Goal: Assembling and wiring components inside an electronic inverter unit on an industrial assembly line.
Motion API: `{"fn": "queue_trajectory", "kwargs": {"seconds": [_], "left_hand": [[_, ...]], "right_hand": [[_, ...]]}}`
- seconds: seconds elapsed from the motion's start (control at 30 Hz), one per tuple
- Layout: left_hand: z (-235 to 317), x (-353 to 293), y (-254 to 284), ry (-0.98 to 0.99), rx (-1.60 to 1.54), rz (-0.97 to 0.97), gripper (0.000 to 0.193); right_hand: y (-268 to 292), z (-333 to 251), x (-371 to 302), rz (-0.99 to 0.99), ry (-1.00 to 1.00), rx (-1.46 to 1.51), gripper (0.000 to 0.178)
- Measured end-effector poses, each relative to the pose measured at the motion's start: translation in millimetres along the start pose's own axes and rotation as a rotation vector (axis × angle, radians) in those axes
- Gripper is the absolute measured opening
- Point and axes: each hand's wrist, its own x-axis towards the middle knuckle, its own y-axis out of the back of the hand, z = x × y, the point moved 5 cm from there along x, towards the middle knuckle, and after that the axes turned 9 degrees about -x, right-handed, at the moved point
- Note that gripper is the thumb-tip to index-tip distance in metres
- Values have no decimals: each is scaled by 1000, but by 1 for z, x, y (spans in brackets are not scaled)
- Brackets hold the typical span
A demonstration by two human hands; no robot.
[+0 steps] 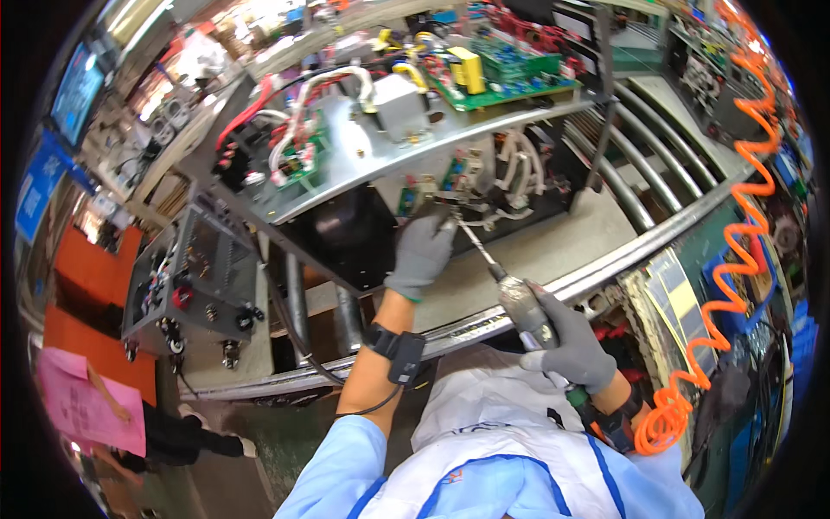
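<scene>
White apron (484,389) nearest us; beyond, our right hand (581,344) wrapped round power driver (526,310), long bit (477,245) pointing far-left into open metal case (350,169). Case sits between rollers (627,197) left and right. Our left hand (424,253), fingers half-curled, near bit's tip; whether gripping anything, we can't tell. Looks like screw-driving step; next move likely calls for steady, straight aim.
</scene>
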Motion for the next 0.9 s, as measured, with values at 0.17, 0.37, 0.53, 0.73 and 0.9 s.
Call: {"fn": "queue_trajectory", "kwargs": {"seconds": [0.17,0.37,0.53,0.73,0.9], "left_hand": [[-12,-17,-21,-80,111,-73,12],[1,-14,-42,110,81,-83,21],[15,-5,-33,-162,290,-209,17],[5,-2,27,103,277,-109,29],[22,3,2,-124,276,-24,26]], "right_hand": [[-10,2,-11,101,-9,83,93],[-15,-13,-25,-76,91,329,89],[-16,27,-19,186,116,220,99],[-26,-3,-5,99,122,-137,94],[-13,-1,-16,118,-1,-82,97]]}}
